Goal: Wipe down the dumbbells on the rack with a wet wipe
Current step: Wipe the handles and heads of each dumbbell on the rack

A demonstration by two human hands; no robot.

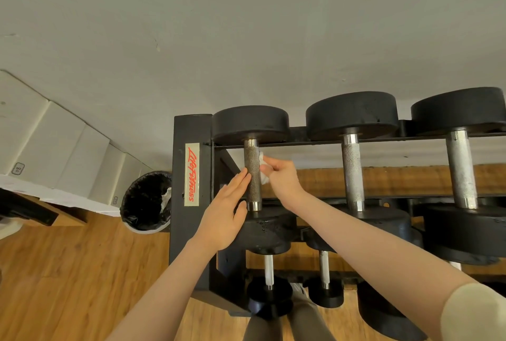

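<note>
The leftmost dumbbell (pixel 252 173) lies on the top tier of the black rack (pixel 191 203), with black round heads and a knurled steel handle. My right hand (pixel 282 176) pinches a crumpled white wet wipe (pixel 263 169) against the right side of that handle. My left hand (pixel 224 212) has straight fingers, the fingertips touching the handle's left side and the palm over the near head. Two larger dumbbells (pixel 353 165) (pixel 462 170) sit to the right on the same tier.
Smaller dumbbells (pixel 269 291) sit on the lower tier. A bin with a black liner (pixel 146 201) stands on the wooden floor left of the rack. White boxes (pixel 54 146) line the wall at the left. My legs show at the bottom edge.
</note>
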